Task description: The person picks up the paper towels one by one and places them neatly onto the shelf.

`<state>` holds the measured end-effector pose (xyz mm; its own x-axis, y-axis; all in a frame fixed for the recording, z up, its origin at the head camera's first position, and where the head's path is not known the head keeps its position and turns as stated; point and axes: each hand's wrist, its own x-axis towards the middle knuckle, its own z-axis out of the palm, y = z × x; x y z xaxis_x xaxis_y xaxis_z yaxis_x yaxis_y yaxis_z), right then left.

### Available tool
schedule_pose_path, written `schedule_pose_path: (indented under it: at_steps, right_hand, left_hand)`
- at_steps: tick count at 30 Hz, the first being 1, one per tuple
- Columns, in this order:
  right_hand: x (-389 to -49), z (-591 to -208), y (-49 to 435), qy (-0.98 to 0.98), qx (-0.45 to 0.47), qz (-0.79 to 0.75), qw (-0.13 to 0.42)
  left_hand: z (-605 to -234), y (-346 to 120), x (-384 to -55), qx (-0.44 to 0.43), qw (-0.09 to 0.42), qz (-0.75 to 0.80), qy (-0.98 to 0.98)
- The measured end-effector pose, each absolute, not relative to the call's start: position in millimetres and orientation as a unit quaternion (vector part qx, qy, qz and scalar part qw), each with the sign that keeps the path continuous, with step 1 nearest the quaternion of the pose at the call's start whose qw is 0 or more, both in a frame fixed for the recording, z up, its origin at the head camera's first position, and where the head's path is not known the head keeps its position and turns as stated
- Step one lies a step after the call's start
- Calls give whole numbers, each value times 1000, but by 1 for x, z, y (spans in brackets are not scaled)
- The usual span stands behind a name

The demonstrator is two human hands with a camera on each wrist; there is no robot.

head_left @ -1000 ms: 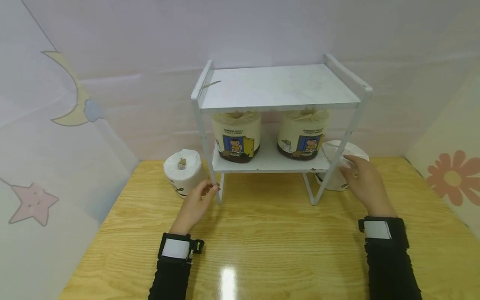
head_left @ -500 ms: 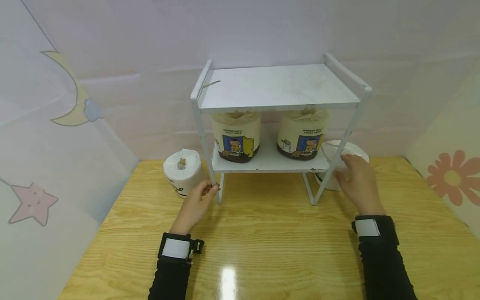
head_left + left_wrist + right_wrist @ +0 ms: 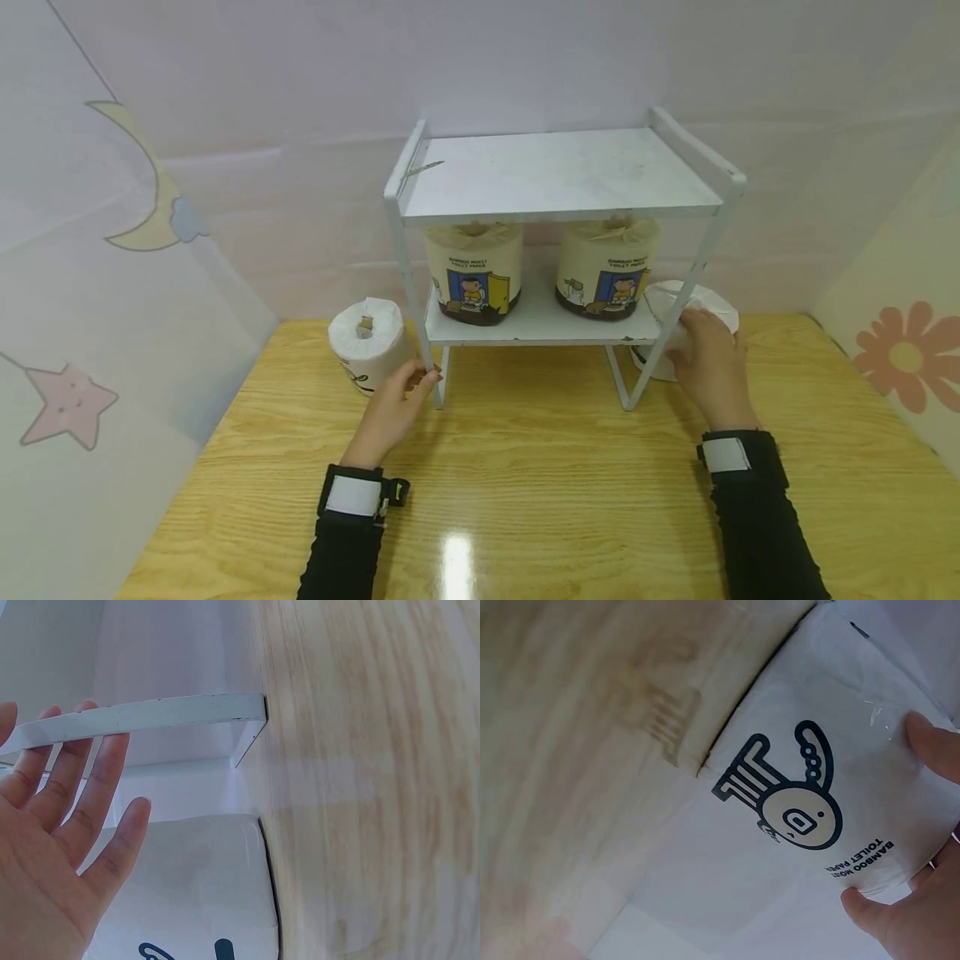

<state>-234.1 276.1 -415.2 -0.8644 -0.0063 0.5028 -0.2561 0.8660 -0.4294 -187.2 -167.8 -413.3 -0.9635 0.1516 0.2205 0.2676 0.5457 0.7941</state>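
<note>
A white two-tier shelf rack (image 3: 555, 175) stands on the wooden table. My left hand (image 3: 386, 417) holds its front left leg (image 3: 187, 710) low down, fingers lying round the bar in the left wrist view. Beside that hand is a white-wrapped toilet paper roll (image 3: 369, 342), upright. My right hand (image 3: 712, 367) grips another white-wrapped toilet paper roll (image 3: 862, 712) standing right of the rack, fingers and thumb on opposite sides near its top. The rack leg and my hand partly hide this roll in the head view.
On the lower tier stand two cream toilet paper rolls with cartoon prints, one left (image 3: 474, 271) and one right (image 3: 606, 271). A pale backdrop (image 3: 300, 208) rises behind the table. Bare wood (image 3: 540, 483) lies in front of the rack.
My right hand has shifted left and closed in round the right-hand roll. The left hand stays on the rack leg, and the rolls and rack have not visibly moved.
</note>
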Motion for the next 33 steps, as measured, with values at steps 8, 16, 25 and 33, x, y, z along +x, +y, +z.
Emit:
schedule_pose_path:
  at_steps: [8, 16, 25, 33]
  right_hand:
    - [-233, -412, 275, -932, 63, 240, 265]
    - [-233, -408, 278, -934, 64, 224, 272]
    - [-227, -404, 282, -930, 62, 222, 287]
    - [-224, -403, 285, -927, 66, 213, 302]
  left_hand:
    - [-415, -168, -188, -121, 67, -459, -877]
    - [-415, -169, -189, -119, 70, -457, -879]
    - [-415, -168, -189, -119, 67, -456, -879]
    - [-414, -165, -186, -116, 60, -465, -876]
